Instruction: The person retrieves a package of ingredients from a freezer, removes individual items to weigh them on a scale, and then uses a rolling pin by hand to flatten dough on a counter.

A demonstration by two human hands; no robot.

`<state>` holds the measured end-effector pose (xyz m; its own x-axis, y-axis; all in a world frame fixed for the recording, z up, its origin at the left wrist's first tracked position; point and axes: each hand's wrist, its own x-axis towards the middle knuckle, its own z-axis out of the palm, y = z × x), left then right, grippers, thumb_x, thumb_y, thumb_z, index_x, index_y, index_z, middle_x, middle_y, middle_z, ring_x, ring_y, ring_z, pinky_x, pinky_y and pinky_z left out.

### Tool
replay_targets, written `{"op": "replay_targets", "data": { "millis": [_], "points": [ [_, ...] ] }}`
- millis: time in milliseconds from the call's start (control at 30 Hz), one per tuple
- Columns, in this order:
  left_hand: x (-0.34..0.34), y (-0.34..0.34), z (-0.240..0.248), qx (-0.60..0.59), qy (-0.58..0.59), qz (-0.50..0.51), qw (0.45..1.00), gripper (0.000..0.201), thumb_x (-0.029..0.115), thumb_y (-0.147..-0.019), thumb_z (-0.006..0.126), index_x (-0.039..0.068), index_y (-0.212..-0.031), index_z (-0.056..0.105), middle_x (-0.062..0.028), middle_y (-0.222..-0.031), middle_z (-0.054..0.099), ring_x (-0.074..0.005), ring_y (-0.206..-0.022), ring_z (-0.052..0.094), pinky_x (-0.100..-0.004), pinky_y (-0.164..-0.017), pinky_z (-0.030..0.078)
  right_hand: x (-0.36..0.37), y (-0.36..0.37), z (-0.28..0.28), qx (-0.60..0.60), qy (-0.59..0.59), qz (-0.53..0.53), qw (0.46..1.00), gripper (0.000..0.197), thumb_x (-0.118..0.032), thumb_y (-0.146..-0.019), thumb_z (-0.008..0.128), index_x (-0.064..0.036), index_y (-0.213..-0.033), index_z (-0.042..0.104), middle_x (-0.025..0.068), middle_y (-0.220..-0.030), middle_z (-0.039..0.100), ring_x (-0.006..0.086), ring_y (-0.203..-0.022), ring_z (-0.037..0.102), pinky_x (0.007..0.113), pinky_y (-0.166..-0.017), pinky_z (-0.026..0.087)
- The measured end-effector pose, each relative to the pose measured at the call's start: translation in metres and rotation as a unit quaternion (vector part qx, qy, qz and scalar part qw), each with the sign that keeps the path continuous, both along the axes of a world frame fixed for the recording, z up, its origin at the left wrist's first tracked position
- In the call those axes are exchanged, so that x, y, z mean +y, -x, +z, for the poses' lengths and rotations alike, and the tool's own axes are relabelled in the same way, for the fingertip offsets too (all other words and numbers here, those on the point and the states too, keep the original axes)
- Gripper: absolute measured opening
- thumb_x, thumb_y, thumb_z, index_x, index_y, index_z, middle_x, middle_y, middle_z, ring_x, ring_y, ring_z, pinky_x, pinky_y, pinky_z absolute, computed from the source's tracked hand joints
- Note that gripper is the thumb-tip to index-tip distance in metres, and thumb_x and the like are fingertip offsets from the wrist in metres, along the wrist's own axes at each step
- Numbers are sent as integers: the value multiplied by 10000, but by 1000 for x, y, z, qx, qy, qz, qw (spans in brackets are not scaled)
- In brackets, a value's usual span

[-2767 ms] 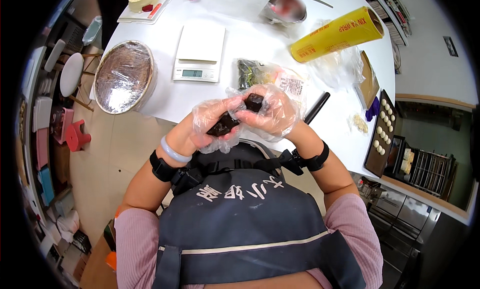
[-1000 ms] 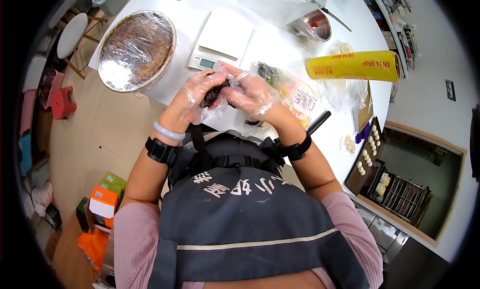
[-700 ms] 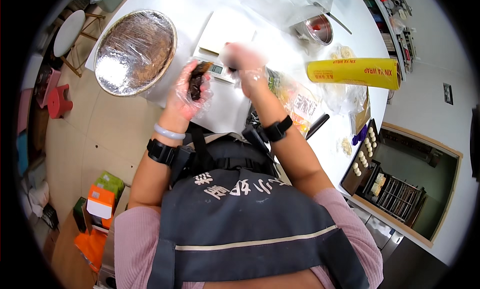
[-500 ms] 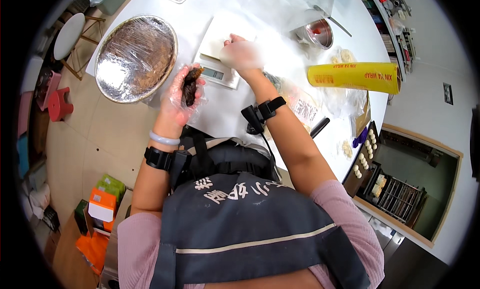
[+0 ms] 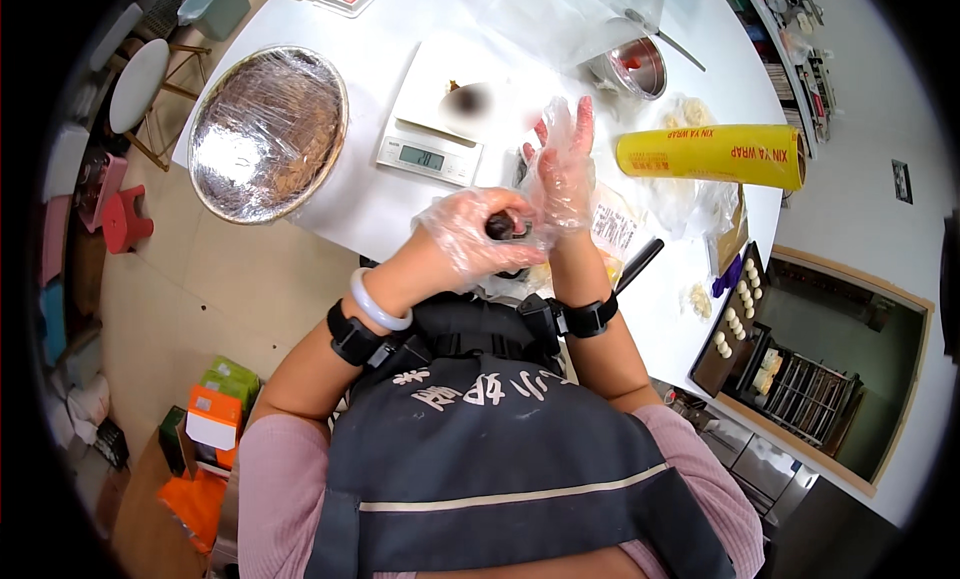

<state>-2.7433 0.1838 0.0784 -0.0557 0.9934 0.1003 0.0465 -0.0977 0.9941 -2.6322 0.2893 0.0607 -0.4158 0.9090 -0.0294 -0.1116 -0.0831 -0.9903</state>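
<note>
Both of my hands wear thin clear plastic gloves. My left hand (image 5: pixel 470 237) is in front of my apron, its fingers curled round a dark brown lump of soft filling (image 5: pixel 499 226). Beside it, touching or nearly so, my right hand (image 5: pixel 562 174) is raised with its fingers spread and straight. A white kitchen scale (image 5: pixel 462 165) with a small display lies beyond my hands. On its pale plate appears a blurred dark lump (image 5: pixel 467 101), with a small brownish-orange bit beside it.
At left, a round metal bowl (image 5: pixel 268 134) of brown filling is covered in cling film. A yellow roll of wrap (image 5: pixel 710 156) lies right, near a metal pot (image 5: pixel 640 69) and a black-handled tool (image 5: pixel 640 266). A tray of white dough balls (image 5: pixel 735 324) is further right.
My right hand has left the scale and come back toward my body. My left hand has moved right with the dark filling, bringing the hands together. A dark lump now shows on the scale.
</note>
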Motion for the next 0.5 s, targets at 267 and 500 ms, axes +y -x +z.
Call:
{"op": "replay_targets", "data": {
  "millis": [267,500],
  "points": [
    [0,-23,14,4,-29,-51,998,94,101,-770,616,9,-777,597,-104,-732,583,-225,-666,565,-284,-616,454,2,-20,3,41,33,49,997,878,-737,-771,299,-132,-1388,150,163,-1383,247,299,-1212,342,485,-1029,131],
    [-5,-7,-2,-80,83,-107,988,104,109,-777,637,12,-803,612,-57,-762,601,-122,-696,556,-246,-664,453,23,9,13,31,-63,-106,992,799,-643,-841,318,-21,-1338,252,170,-1210,466,290,-1134,433,445,-1051,128]
  ]
}}
